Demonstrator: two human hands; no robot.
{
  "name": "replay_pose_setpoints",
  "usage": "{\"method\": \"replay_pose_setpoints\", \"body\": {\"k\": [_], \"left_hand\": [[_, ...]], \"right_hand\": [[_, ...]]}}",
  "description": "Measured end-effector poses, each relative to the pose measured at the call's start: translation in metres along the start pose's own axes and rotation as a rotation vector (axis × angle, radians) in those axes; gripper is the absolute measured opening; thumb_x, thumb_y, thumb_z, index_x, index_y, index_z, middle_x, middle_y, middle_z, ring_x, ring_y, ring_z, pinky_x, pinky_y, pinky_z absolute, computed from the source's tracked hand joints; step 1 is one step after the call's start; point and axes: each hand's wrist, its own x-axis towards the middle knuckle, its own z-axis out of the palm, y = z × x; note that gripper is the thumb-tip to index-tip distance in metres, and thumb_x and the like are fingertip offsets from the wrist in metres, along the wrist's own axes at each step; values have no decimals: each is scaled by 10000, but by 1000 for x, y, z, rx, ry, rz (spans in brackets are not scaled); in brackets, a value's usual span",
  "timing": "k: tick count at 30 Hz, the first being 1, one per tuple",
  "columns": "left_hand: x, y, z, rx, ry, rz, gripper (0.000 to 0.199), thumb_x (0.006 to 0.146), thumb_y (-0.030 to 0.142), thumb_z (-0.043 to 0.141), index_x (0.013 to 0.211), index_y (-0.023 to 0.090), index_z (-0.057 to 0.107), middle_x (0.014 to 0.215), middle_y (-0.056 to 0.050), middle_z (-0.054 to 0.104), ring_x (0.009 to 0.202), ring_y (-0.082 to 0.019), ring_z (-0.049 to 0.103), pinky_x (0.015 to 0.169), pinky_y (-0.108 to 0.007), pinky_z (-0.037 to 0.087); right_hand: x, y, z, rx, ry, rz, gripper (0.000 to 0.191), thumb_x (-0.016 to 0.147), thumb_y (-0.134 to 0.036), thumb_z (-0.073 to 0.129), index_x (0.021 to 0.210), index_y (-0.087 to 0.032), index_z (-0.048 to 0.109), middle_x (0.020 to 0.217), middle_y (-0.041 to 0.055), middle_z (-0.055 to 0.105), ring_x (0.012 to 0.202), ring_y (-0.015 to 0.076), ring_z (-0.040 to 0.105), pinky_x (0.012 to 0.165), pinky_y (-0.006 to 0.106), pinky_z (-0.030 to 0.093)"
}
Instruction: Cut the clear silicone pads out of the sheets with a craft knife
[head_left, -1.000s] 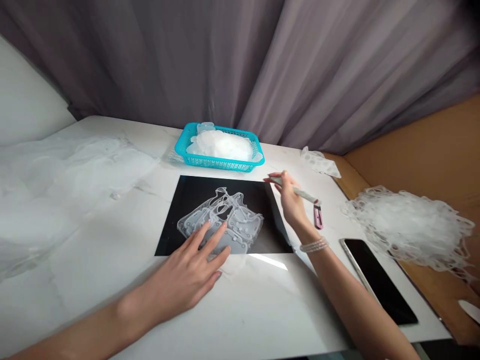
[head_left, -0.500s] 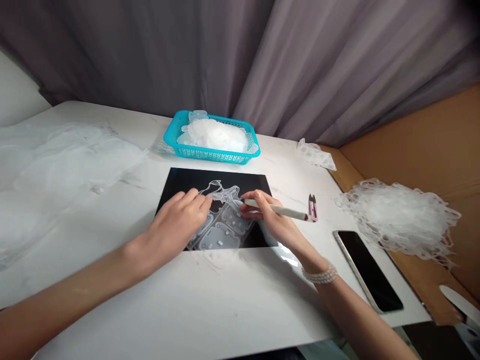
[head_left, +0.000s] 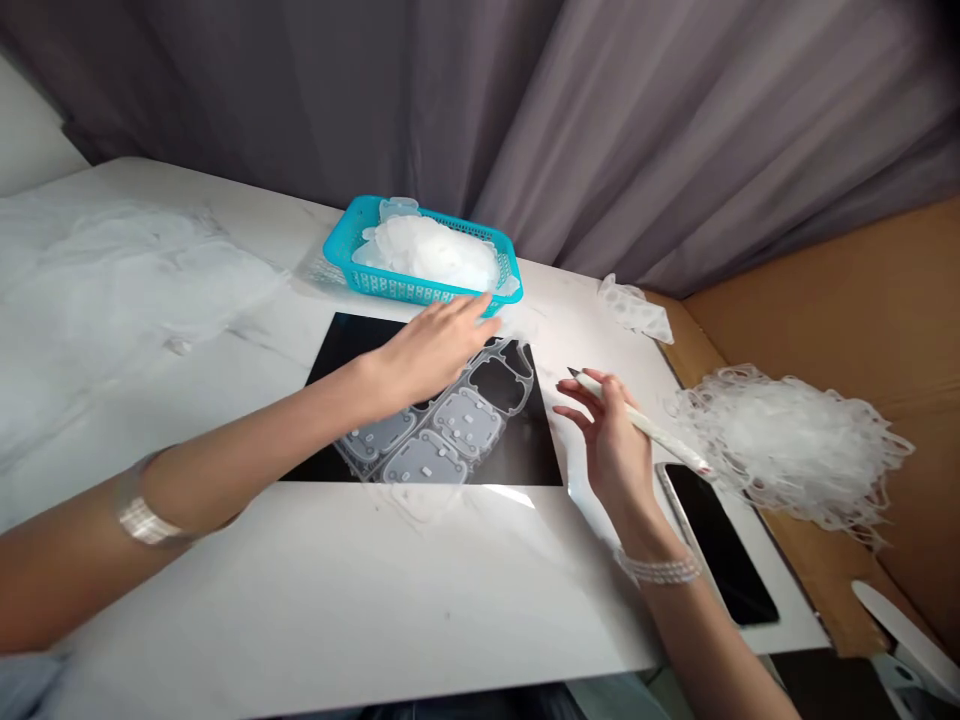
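My left hand (head_left: 442, 345) reaches across the black mat (head_left: 525, 450), fingers stretched toward the right just in front of the blue basket. Beside its fingertips is a blurred translucent patch; whether the fingers touch it I cannot tell. Under and below this hand lies a clear silicone-like sheet (head_left: 469, 422) of rounded, studded pads, with an empty outlined cell at its upper right. My right hand (head_left: 619, 440) is raised off the mat's right edge, closed around a white pen-shaped tool (head_left: 652, 430). The tool's dark pointed tip faces up and left; its other end is reddish.
The blue basket (head_left: 405, 288) heaped with translucent pieces (head_left: 442, 250) stands behind the mat. Clear sheets (head_left: 142, 280) are piled at left. A phone (head_left: 724, 550) and a heap of clear trimmings (head_left: 802, 440) lie at right, with a dotted white strip (head_left: 637, 310) farther back.
My left hand has moved right and away, toward the basket. My right hand has drawn back right with the tool. The sheet's bunched strands now lie spread out, and the pink snips are no longer visible.
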Motion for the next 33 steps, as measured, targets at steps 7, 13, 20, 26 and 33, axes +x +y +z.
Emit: {"method": "replay_pose_setpoints", "body": {"k": [7, 13, 20, 26, 33], "left_hand": [[-117, 58, 24, 110, -54, 99, 359, 991, 204, 393, 1248, 83, 612, 1326, -196, 628, 1262, -320, 563, 1051, -448, 438], [-130, 57, 39, 120, -19, 42, 429, 999, 282, 420, 1353, 67, 533, 1405, -234, 567, 1336, -343, 512, 1092, -455, 400], [-128, 58, 35, 105, -31, 38, 424, 999, 279, 417, 1310, 29, 559, 1368, -255, 585, 1307, -365, 526, 1067, -468, 423], [-128, 58, 36, 123, -23, 53, 430, 994, 268, 419, 1303, 6, 564, 1351, -262, 596, 1290, -365, 538, 1067, -465, 425], [-128, 58, 37, 176, -23, 64, 460, 995, 263, 413, 1336, -18, 540, 1350, -274, 589, 1278, -372, 541, 1060, -465, 423]], "right_hand": [[-44, -11, 28, -421, -525, 15, 212, 895, -400, 663, 931, -217, 764, 898, 49, 771, 815, 207, 714, 756, 324, 549], [-58, -13, 39, -506, -695, -78, 185, 905, -336, 656, 995, -254, 795, 923, 45, 786, 747, 217, 700, 696, 328, 533], [-59, -15, 45, -565, -726, -161, 195, 918, -302, 637, 1039, -274, 788, 963, 44, 788, 778, 227, 715, 730, 349, 542], [-59, -11, 50, -644, -754, -260, 207, 948, -261, 595, 1051, -287, 773, 928, 32, 773, 707, 196, 673, 678, 319, 497], [-70, -14, 35, -682, -755, -318, 147, 932, -219, 611, 932, -250, 755, 888, 64, 745, 694, 197, 638, 687, 331, 508]]}}
